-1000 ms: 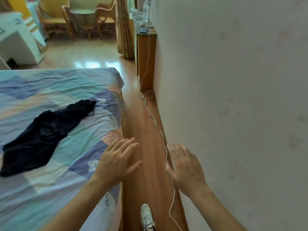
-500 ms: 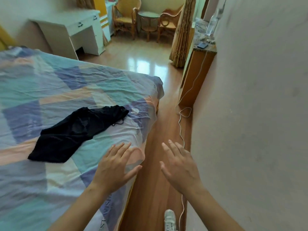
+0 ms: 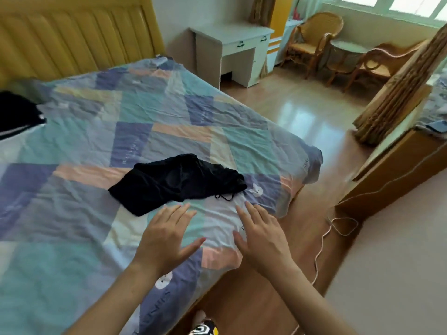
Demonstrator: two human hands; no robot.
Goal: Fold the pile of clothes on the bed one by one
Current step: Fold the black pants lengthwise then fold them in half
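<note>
Dark clothes [image 3: 17,112] cut off at left edge, blurred.

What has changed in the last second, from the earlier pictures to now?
The view turned left, from the wall toward the bed. Both hands moved with it: the right hand, before over the floor, is now over the bed's edge beside the left hand, nearer the black garment. Nothing was gripped. Both hands stayed open, and the garment lies as before.

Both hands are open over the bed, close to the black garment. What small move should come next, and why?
Probably reach both hands forward and grip the near edge of the black garment. It lies crumpled and unfolded on the bed, and the left hand and right hand hover open just short of it, holding nothing.
</note>
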